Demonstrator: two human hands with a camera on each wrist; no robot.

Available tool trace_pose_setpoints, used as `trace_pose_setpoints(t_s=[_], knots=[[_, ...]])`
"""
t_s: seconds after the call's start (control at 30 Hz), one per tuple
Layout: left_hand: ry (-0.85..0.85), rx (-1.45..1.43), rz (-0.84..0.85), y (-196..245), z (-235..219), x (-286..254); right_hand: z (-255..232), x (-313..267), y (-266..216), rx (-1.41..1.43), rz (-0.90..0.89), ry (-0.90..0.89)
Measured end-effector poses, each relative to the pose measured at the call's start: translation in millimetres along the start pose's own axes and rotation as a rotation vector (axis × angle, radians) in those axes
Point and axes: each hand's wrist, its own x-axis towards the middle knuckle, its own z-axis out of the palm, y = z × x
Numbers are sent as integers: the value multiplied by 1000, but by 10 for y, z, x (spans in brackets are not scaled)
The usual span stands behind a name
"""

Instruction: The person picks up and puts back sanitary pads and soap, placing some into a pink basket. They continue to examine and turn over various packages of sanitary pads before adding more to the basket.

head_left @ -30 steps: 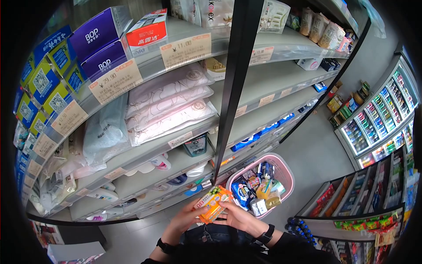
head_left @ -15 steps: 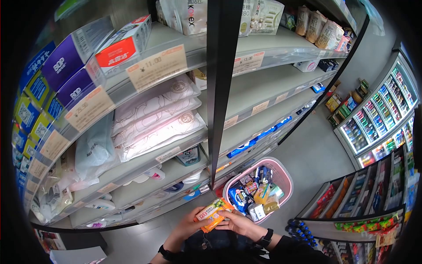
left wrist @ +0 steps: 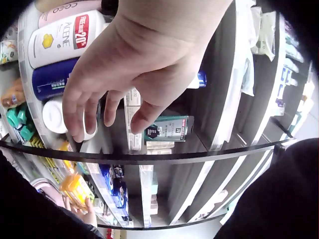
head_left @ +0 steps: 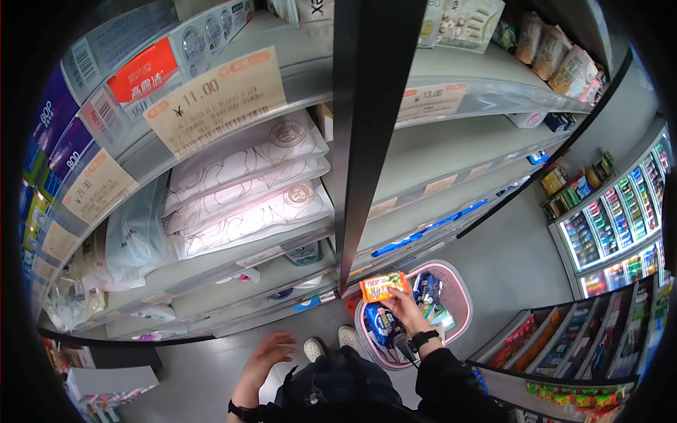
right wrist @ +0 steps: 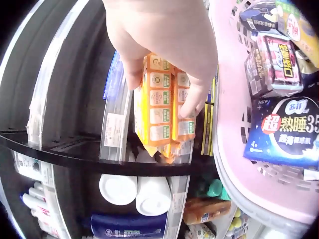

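Note:
My right hand [head_left: 405, 308] grips an orange pack of soap bars [head_left: 381, 287] over the near-left rim of a pink basket [head_left: 467, 299]. In the right wrist view, the thumb and fingers clasp the pack [right wrist: 160, 107] from both sides, beside the basket's wall [right wrist: 230, 119] and in front of the lower shelves. Inside the basket lie a blue pack of sanitary pads [right wrist: 284, 132], a pink-and-black pack [right wrist: 284, 62] and other packaged goods. My left hand [head_left: 266, 356] hangs in the air with loosely bent fingers, holding nothing. Bottles [left wrist: 65, 40] line a shelf behind it.
A tall shelf unit with a black upright [head_left: 367, 141] fills the left and middle. White wrapped packs [head_left: 247, 183] lie on one shelf. At the lower right stands a rack of snacks [head_left: 557, 338]; lit drink coolers [head_left: 620, 218] are farther back. Light shoes [head_left: 348, 337] show on the floor.
Both hands held the orange pack together earlier. The left hand has let go and moved left and down; the right hand has carried the pack up and right to the basket.

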Motion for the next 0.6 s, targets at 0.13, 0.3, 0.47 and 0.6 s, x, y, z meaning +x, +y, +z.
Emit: trace_pose_setpoints(t_s=[0.13,0.3,0.47,0.6], knots=[[45,-36,8,-94,-34,-104,120,228,-86,-85,-17,1],[87,-96,0,-158,10,-176,217,434,-106,-49,-11,-77],[107,-87,40,-203,-3,-197,289,585,-87,75,69,-133],[107,-87,51,-216,11,-214,384,680,4,55,43,-141]])
